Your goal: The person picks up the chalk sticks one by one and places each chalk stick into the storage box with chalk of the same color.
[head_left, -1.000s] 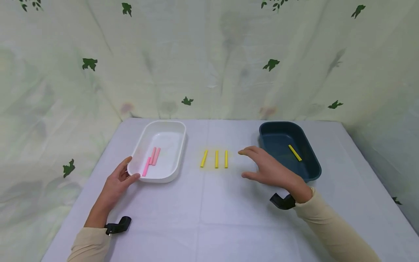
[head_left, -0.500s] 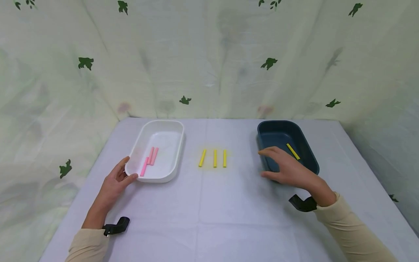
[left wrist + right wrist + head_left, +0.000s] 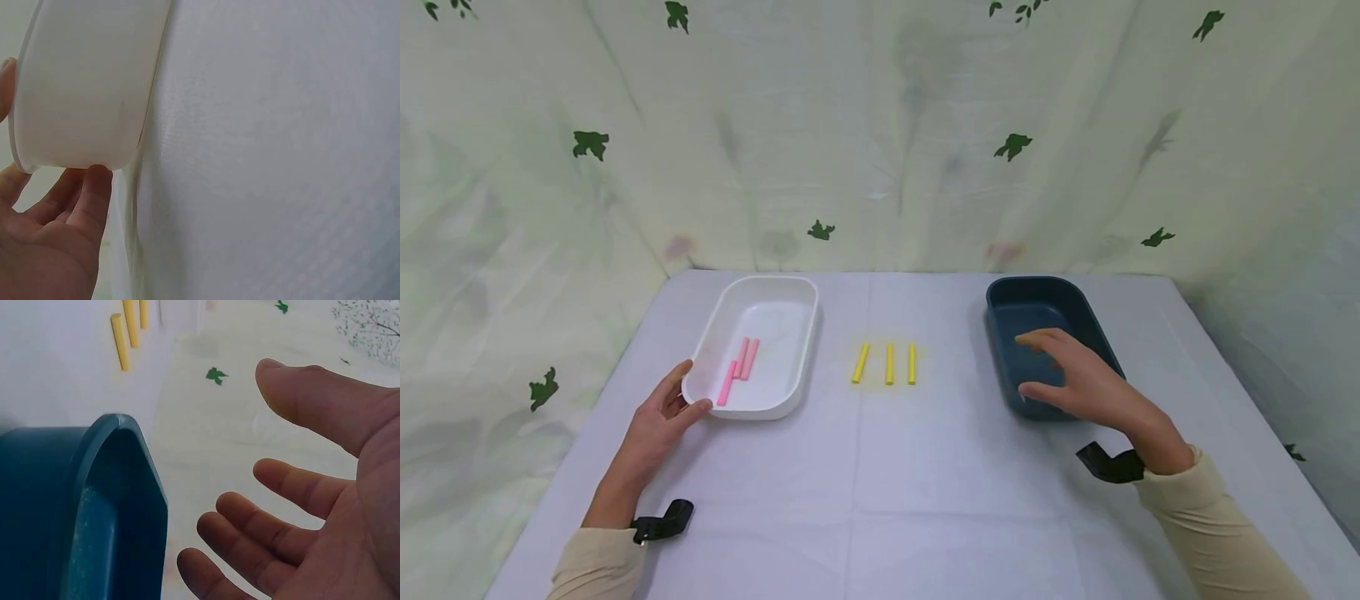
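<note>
Three yellow sticks point(image 3: 890, 364) are lying side by side on the tabletop point(image 3: 917, 475), between the white tray point(image 3: 782, 321) and the dark blue tray point(image 3: 1030, 312). Three pink sticks point(image 3: 750, 360) sit in the near-left part of the white one.

Imo the step in hand is a gap between grabs: right hand point(image 3: 1078, 379) looks to be carrying nothing, thumb and fingers point(image 3: 300, 485) spread well apart. Going for a yellow stick would call for a swing left, a drop down and a light pinch.

Pose-wise, that hand hangs over the blue tray, forearm angled in from the lower right. It blocks part of the tray, so no clue what's under there. Left hand point(image 3: 658, 425) grips the white tray's near-left corner, thumb one side, fingers the other, probably just steadying it.
</note>
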Demonstrator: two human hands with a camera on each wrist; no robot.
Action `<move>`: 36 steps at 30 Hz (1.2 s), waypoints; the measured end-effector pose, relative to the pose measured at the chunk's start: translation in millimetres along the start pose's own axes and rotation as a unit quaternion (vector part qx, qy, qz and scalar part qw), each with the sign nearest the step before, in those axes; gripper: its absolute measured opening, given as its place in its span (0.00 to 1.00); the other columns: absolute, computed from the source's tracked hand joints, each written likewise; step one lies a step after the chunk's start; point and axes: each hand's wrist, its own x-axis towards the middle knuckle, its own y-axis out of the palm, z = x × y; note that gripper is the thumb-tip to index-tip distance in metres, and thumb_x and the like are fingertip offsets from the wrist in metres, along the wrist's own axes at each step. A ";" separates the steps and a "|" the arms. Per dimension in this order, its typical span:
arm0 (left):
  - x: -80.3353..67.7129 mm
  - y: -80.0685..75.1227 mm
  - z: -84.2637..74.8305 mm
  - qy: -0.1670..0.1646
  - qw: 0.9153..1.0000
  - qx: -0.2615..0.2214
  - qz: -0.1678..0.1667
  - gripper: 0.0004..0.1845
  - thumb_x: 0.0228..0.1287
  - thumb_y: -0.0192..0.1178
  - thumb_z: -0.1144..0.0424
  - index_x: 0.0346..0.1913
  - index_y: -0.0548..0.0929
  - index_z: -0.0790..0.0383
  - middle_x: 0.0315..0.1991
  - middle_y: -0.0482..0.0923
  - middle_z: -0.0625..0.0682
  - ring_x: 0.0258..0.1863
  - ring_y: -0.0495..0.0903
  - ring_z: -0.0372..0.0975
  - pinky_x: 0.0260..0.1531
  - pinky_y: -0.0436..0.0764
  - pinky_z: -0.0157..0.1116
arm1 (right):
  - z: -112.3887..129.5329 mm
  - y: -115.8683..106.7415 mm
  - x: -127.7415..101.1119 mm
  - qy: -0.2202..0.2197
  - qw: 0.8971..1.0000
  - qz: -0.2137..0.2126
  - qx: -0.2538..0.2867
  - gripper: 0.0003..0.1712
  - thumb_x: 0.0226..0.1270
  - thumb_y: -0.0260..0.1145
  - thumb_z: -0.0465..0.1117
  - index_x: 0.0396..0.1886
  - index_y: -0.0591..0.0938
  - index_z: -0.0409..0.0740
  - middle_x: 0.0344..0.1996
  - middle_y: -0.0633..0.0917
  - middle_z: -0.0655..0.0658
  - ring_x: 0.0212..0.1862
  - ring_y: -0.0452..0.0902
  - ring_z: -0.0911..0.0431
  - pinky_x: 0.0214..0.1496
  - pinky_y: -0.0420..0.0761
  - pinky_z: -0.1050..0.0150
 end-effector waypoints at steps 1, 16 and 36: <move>-0.3 -0.1 -0.1 0.001 1.000 0.000 0.000 0.47 0.70 0.61 0.53 0.81 0.42 0.50 0.80 0.44 0.64 0.76 0.53 0.61 0.46 0.65 0.08 | -1.2 -0.8 -0.8 0.002 1.000 -0.002 0.002 0.37 0.65 0.70 0.49 0.70 0.70 0.39 0.67 0.70 0.36 0.62 0.73 0.39 0.57 0.77 0.39; -2.8 0.8 0.0 -0.001 1.000 -0.006 -0.001 0.47 0.70 0.61 0.53 0.81 0.43 0.53 0.80 0.44 0.65 0.76 0.53 0.62 0.48 0.66 0.09 | -13.6 -4.0 -8.4 0.015 0.999 -0.005 0.040 0.38 0.68 0.68 0.48 0.72 0.66 0.40 0.67 0.70 0.36 0.63 0.72 0.39 0.60 0.76 0.39; -2.1 -8.0 -4.4 0.005 0.999 0.048 0.014 0.48 0.69 0.62 0.49 0.81 0.43 0.53 0.78 0.49 0.68 0.74 0.59 0.64 0.53 0.74 0.18 | -19.8 -10.2 -14.8 0.040 0.997 0.005 0.063 0.40 0.69 0.67 0.46 0.74 0.62 0.39 0.70 0.67 0.34 0.65 0.70 0.38 0.61 0.74 0.36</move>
